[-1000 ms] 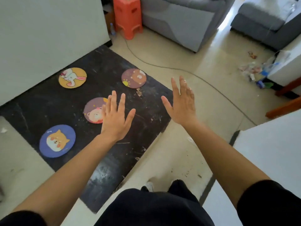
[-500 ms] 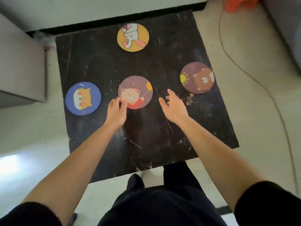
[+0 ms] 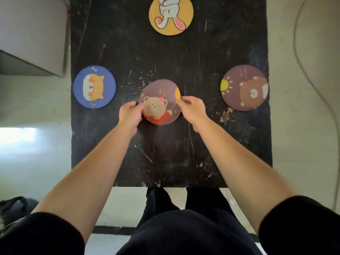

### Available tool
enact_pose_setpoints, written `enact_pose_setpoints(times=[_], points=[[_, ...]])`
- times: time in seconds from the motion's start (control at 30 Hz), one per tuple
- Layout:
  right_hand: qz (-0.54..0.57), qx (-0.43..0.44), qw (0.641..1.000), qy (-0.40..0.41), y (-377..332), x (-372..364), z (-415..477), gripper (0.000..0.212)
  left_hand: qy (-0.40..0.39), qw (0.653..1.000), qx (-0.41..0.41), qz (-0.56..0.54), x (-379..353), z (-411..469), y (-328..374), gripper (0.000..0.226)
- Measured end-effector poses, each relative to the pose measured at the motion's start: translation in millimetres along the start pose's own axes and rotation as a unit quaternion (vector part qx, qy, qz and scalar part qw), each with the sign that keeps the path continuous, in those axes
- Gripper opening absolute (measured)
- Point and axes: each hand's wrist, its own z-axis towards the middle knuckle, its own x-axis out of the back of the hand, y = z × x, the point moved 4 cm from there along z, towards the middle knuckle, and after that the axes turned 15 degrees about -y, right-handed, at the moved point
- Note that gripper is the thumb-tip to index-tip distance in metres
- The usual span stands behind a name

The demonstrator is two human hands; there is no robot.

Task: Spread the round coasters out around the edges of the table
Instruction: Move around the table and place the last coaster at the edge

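A black square table (image 3: 165,159) carries round cartoon coasters. A purple coaster with a small bear and balloon (image 3: 159,102) lies in the middle. My left hand (image 3: 129,113) pinches its left rim and my right hand (image 3: 192,107) pinches its right rim. A blue coaster with a dog (image 3: 94,87) lies at the left edge. At the far edge lies a yellow coaster with a rabbit (image 3: 171,14). A brown-purple coaster with a bear and sun (image 3: 244,87) sits at the right edge.
A grey cabinet corner (image 3: 31,37) stands beside the table's far left. A cable (image 3: 309,74) runs over the pale floor on the right. A dark bag (image 3: 16,207) lies on the floor at the lower left. My legs stand against the table's near edge.
The view has swung over the table and come closer. Both hands moved from open and hovering to closed on opposite rims of the middle bear coaster.
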Motion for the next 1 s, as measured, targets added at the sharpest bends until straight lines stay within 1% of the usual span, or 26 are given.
enact_pose_setpoints(times=[0.07, 0.1, 0.17, 0.2, 0.27, 0.37, 0.5, 0.6, 0.73, 0.87, 0.93, 0.97, 1.0], points=[[-0.017, 0.018, 0.999, 0.020, 5.5, 2.9, -14.0, 0.030, -0.003, 1.000, -0.003, 0.018, 1.3, -12.9, -9.6, 0.011], [-0.027, 0.023, 0.999, 0.027, 7.8, 3.4, -22.8, 0.034, -0.008, 1.000, -0.005, 0.022, 2.0, -20.1, -13.9, 0.012], [-0.032, 0.027, 0.998, 0.045, 13.9, 3.9, -42.6, 0.040, -0.025, 1.000, -0.005, 0.016, 3.0, -35.3, -22.3, 0.004], [-0.031, 0.029, 0.998, 0.057, 16.6, 3.9, -54.4, 0.041, -0.032, 0.999, -0.008, 0.012, 4.0, -44.3, -26.3, 0.004], [-0.031, 0.025, 0.997, 0.071, 26.8, 1.5, -77.0, 0.040, -0.048, 0.998, -0.019, 0.020, 7.2, -61.8, -38.0, 0.013], [-0.019, 0.006, 0.996, 0.091, 53.4, -8.8, -109.0, 0.035, -0.083, 0.995, -0.025, 0.046, 13.6, -86.6, -60.5, 0.008], [-0.018, -0.013, 0.993, 0.114, 90.7, -31.2, -145.8, 0.031, -0.115, 0.990, -0.020, 0.085, 23.1, -109.5, -97.9, 0.014], [-0.025, -0.018, 0.992, 0.121, 108.9, -40.6, -160.5, 0.032, -0.126, 0.987, -0.017, 0.094, 26.0, -116.4, -116.9, 0.016], [-0.045, -0.026, 0.992, 0.115, 119.9, -46.8, -162.6, 0.032, -0.113, 0.989, -0.012, 0.097, 28.0, -120.9, -132.7, 0.016], [-0.104, -0.053, 0.989, 0.095, 125.9, -46.1, -157.0, 0.043, -0.096, 0.983, 0.019, 0.154, 25.2, -118.1, -142.5, 0.022], [-0.114, -0.067, 0.988, 0.078, 128.9, -47.1, -153.8, 0.047, -0.103, 0.979, 0.016, 0.175, 21.7, -118.7, -143.1, 0.021], [-0.110, -0.069, 0.989, 0.071, 130.8, -47.3, -152.7, 0.048, -0.109, 0.977, 0.010, 0.182, 18.9, -120.4, -141.9, 0.029], [-0.104, -0.072, 0.990, 0.064, 131.2, -48.3, -153.5, 0.048, -0.116, 0.976, 0.010, 0.186, 16.8, -122.6, -140.8, 0.042]])
